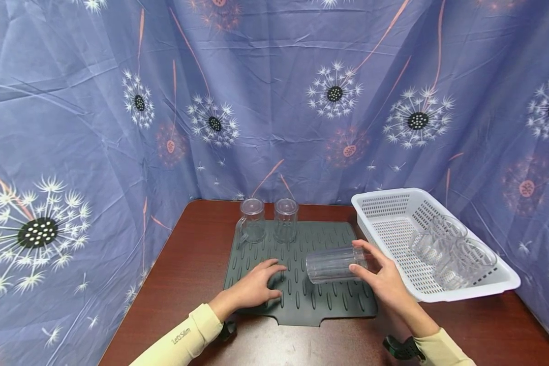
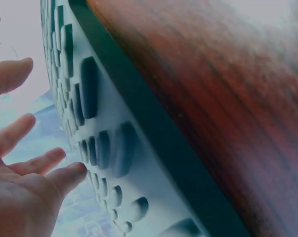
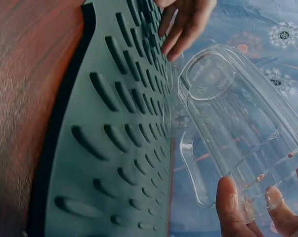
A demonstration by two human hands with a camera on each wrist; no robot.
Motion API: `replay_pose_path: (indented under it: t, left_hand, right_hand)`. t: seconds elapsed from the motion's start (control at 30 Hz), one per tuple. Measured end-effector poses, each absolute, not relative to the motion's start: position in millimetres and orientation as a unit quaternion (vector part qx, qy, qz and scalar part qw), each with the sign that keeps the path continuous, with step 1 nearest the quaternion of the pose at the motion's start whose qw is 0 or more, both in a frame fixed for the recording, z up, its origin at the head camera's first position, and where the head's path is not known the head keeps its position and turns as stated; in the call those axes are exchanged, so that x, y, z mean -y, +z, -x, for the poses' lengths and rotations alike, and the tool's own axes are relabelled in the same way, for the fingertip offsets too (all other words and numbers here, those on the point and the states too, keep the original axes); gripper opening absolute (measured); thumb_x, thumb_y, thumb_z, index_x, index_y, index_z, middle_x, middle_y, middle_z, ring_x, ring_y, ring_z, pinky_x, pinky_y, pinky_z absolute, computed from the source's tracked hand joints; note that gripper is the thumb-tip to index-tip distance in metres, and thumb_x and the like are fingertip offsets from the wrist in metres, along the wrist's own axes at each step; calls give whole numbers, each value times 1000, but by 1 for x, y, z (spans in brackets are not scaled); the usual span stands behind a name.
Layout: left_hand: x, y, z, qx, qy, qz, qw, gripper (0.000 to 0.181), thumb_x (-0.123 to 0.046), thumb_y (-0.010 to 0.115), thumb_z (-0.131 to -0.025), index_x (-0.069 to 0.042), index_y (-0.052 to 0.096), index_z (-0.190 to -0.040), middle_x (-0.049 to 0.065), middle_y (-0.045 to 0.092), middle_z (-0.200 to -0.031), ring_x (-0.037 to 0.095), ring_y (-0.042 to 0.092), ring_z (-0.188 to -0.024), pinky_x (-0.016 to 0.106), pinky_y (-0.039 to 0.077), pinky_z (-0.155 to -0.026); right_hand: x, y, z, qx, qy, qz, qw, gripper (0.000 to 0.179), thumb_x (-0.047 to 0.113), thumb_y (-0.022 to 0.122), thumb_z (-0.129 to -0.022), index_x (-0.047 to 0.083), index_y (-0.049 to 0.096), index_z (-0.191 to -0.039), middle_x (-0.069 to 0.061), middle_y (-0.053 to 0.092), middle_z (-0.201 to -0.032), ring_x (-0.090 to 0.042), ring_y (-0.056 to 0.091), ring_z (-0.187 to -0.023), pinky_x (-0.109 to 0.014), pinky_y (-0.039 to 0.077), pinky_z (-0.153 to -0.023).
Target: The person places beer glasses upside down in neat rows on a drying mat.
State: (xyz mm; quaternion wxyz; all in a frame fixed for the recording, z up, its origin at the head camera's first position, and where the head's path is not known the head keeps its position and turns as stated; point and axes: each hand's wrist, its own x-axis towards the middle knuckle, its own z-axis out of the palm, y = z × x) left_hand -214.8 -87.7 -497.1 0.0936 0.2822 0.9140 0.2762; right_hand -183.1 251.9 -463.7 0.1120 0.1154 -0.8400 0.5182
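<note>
R grip (image 1: 386,281) holds clear cylindrical mug (image 1: 330,264) over dark-grey ridged mat (image 1: 299,316); L grip (image 1: 255,285) wide. Prob. placing step; next needs vertical turn.

Can't fully read lettering (image 3: 223,81) on held mug (image 3: 240,116), right wrist view: too faint. Partly lose mug and right hand (image 1: 386,278) past right edge there. Partly lose left hand (image 2: 24,197) past left edge, left wrist view. Can't cleanly separate overlapping mugs (image 1: 457,262) in basket (image 1: 393,234), right of head view.
</note>
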Motion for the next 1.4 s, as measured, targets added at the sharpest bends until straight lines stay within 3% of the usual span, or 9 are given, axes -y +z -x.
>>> replay_pose_path:
  t: [0.13, 0.37, 0.5, 0.77, 1.07, 1.4]
  left_hand:
    - [84, -496, 214, -908, 292, -286, 86, 62, -25, 75, -90, -15, 52, -146, 14, 42, -156, 33, 42, -143, 54, 41, -109]
    - [78, -492, 212, -896, 331, -286, 69, 67, -27, 76, -90, -19, 47, -150, 3, 48, -152, 23, 47, -140, 47, 41, -112]
    - [76, -490, 210, -887, 366, -270, 82, 75, -34, 76, -90, -23, 40, -155, 0, 45, -155, 22, 47, -140, 45, 45, -108]
    - [68, -488, 211, -856, 436, -259, 101, 85, -34, 80, -87, -25, 33, -158, 4, 47, -153, 29, 53, -134, 44, 51, -101]
    - [60, -487, 210, -840, 468, -241, 130, 88, -36, 79, -88, -40, 26, -158, 0, 36, -160, 27, 64, -120, 44, 52, -98]
    - [60, -487, 209, -813, 513, -253, 109, 82, -25, 80, -88, -35, 35, -156, 1, 38, -159, 34, 56, -130, 43, 52, -99]
  right_hand:
    - [-246, -468, 183, 839, 523, -115, 97, 54, 18, 72, -94, 15, 53, -144, -9, 51, -146, -12, 48, -124, -19, 45, -95]
    - [-237, -475, 183, 830, 544, -108, 65, 54, 21, 72, -95, 19, 51, -144, -12, 48, -149, -41, 48, -128, -34, 57, -74]
    - [-234, -479, 184, 820, 561, -101, 54, 53, 21, 72, -94, 20, 52, -143, -11, 48, -148, -42, 45, -130, -34, 57, -75]
    - [-224, -481, 184, 804, 583, -102, 53, 50, 18, 72, -94, 17, 54, -141, -11, 52, -144, -31, 50, -121, -34, 58, -74]
    - [-217, -481, 183, 802, 587, -101, 44, 49, 17, 71, -95, 19, 54, -141, -10, 51, -145, -34, 50, -122, -32, 58, -76]
    - [-219, -485, 187, 798, 589, -127, 18, 50, 19, 69, -97, 23, 50, -143, -13, 49, -146, -35, 57, -118, -36, 59, -78]
